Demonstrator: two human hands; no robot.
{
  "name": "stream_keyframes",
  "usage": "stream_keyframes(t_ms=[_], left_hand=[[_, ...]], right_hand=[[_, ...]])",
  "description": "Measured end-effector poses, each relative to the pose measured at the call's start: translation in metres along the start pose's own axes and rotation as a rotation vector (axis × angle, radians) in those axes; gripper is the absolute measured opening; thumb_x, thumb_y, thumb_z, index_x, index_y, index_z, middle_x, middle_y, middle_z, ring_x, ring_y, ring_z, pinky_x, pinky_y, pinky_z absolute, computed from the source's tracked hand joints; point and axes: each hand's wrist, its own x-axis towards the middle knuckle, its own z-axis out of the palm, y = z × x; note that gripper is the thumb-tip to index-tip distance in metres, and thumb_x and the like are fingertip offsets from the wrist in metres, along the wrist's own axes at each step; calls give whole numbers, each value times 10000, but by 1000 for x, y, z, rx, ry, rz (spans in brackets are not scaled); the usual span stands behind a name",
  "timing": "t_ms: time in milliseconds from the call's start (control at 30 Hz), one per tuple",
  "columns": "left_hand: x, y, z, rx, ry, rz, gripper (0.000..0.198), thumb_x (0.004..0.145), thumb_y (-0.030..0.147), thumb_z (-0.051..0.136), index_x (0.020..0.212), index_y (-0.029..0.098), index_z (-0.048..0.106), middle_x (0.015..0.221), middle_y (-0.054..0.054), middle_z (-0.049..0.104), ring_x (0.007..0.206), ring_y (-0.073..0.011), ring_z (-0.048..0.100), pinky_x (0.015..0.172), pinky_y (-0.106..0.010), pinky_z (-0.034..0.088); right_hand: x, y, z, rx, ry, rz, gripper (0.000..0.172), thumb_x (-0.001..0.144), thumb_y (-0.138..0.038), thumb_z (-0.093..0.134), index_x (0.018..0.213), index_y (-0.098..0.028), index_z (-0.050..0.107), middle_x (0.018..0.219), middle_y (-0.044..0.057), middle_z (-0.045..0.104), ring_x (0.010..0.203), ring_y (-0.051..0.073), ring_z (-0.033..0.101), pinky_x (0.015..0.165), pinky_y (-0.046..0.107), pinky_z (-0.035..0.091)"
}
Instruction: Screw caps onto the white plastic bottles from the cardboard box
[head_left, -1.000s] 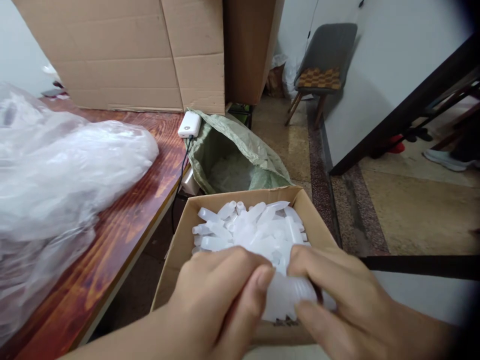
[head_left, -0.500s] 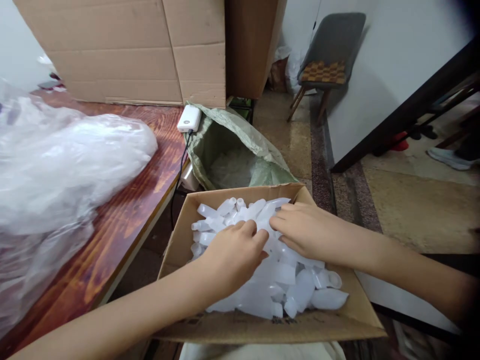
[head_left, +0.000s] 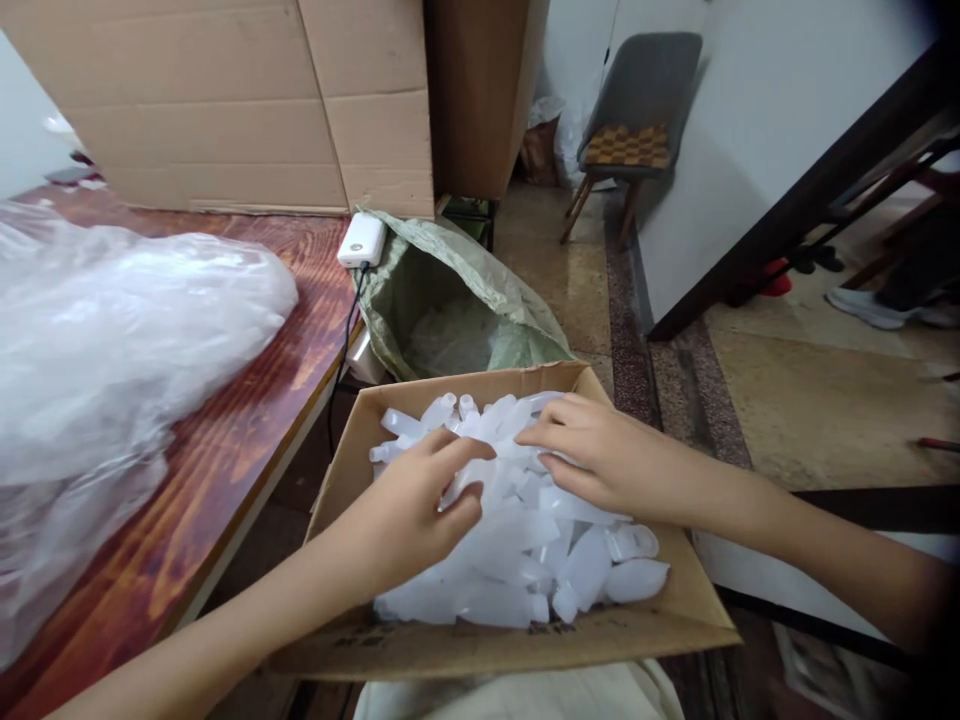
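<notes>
Both hands have gone from the near edge of the cardboard box (head_left: 480, 650), where they clutched a clump a second ago, out over the middle of the heap; in the last half second the left hand (head_left: 409, 510) has drawn slightly back and put its index finger forward.

Small translucent plastic bottles (head_left: 525, 570) fill the box (capless, lying every which way), piled highest under the fingers and spreading to the near right corner. The left hand's index finger lies on top of the pile with the thumb curled below it, and one bottle sits between the two; whether it is actually pinched I cannot tell. The right hand (head_left: 592, 455) rests palm down on the far part of the heap, fingers stretched out and spread loosely, touching bottles but closing on none.

Beyond the box stands a green woven sack (head_left: 465, 290), its mouth open, with more pale plastic inside. On the wooden table (head_left: 225, 440) to the left lie a bulging clear plastic bag (head_left: 112, 340) and a white power bank (head_left: 361, 240) at the table's edge.
</notes>
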Motion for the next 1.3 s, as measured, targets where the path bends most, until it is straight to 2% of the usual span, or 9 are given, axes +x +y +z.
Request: stream_keyframes(t_ms=[200, 400, 500, 633, 700, 867, 1033, 1167, 1300], left_hand=[[-5, 11, -9, -689, 128, -114, 425, 949, 350, 505, 1367, 273, 494, 983, -36, 616, 749, -136, 559, 629, -232, 478], [-5, 38, 0, -1198, 392, -120, 205, 902, 298, 620, 1078, 264, 521, 988, 14, 589, 841, -115, 607, 733, -236, 550], [-11, 44, -4, -1121, 388, -164, 199, 874, 327, 653, 920, 225, 488, 802, 47, 585, 662, -83, 601, 605, -181, 534], [-20, 43, -14, -906, 112, -259, 302, 924, 441, 509, 756, 190, 518, 472, 67, 465, 379, -65, 410, 361, -142, 321], [-21, 41, -15, -804, 83, -261, 387, 921, 473, 479, 683, 177, 550, 438, 63, 400, 375, -61, 327, 344, -153, 228], [-20, 36, -9, -767, 41, -370, 551, 908, 578, 432, 546, 172, 519, 470, 33, 397, 439, -88, 362, 392, -190, 266], [-25, 43, -11, -480, 226, -143, 502, 968, 426, 377, 568, 164, 528, 497, 29, 384, 471, -91, 341, 442, -227, 228], [-30, 42, -16, -395, 265, -74, 501, 987, 392, 369, 586, 162, 564, 498, 24, 428, 467, -89, 371, 453, -237, 239], [-26, 39, -16, -421, 256, -95, 521, 993, 420, 362, 602, 162, 589, 492, 29, 409, 460, -86, 356, 440, -230, 233]], right_hand=[[-25, -33, -5, 294, 419, -43, 194, 892, -177, 576, 1081, -208, 611, 990, 30, 682, 908, 171, 652, 791, 295, 528], [-32, -56, -6, 224, 604, -96, 230, 885, -142, 599, 1106, -201, 580, 947, 39, 688, 886, 179, 663, 797, 308, 557], [-38, -53, -10, 47, 655, -172, 311, 872, -102, 607, 1170, -190, 596, 1007, 59, 695, 965, 194, 669, 855, 324, 578], [-45, -45, -14, -161, 610, -363, 313, 922, -158, 538, 1212, -227, 634, 1176, 75, 699, 1107, 248, 649, 905, 375, 605], [-44, -45, -16, -182, 596, -399, 287, 947, -188, 505, 1181, -258, 655, 1160, 53, 715, 1103, 242, 656, 906, 370, 615], [-38, -55, -21, -176, 571, -487, 234, 917, -170, 592, 1107, -280, 674, 1046, -11, 743, 1009, 179, 688, 919, 268, 592], [-37, -59, -15, -48, 598, -192, 390, 1030, -438, 320, 1172, -197, 591, 775, 45, 698, 707, 198, 680, 640, 345, 577], [-39, -47, -9, -127, 528, -268, 416, 989, -554, 357, 1224, -279, 560, 688, 7, 648, 582, 196, 628, 515, 331, 494], [-36, -43, -12, -130, 477, -279, 587, 951, -620, 398, 1241, -126, 525, 898, 92, 675, 773, 220, 653, 656, 359, 526]])
